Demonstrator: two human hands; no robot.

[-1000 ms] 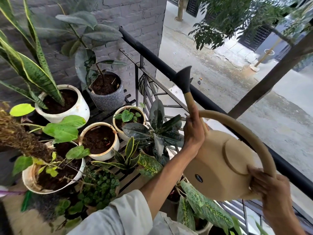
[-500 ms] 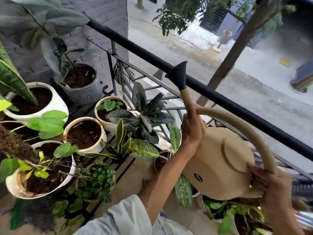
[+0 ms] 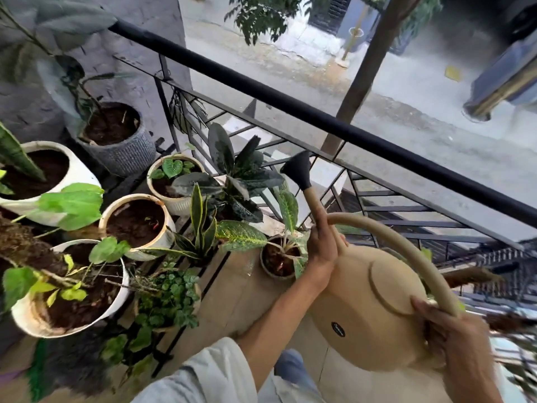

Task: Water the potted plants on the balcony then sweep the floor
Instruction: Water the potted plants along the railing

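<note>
Beige plastic watering can (image 3: 374,309) w/ long arched handle is held in mid-air over the tan balcony floor (image 3: 232,292), just inside the black metal railing (image 3: 290,107). Its spout ends in a black rose (image 3: 297,170), tilted up & left, above the dark-leaved plant (image 3: 241,181). Left hand (image 3: 324,248) is closed round the spout base, forearm reaching up from a pale sleeve (image 3: 209,376). Right hand (image 3: 450,330) is wrapped round the handle's rear end, fingers curled. Small brown pot (image 3: 279,260) sits just beside left wrist. White round pots (image 3: 136,225) w/ dark soil cluster well to the left.
</note>
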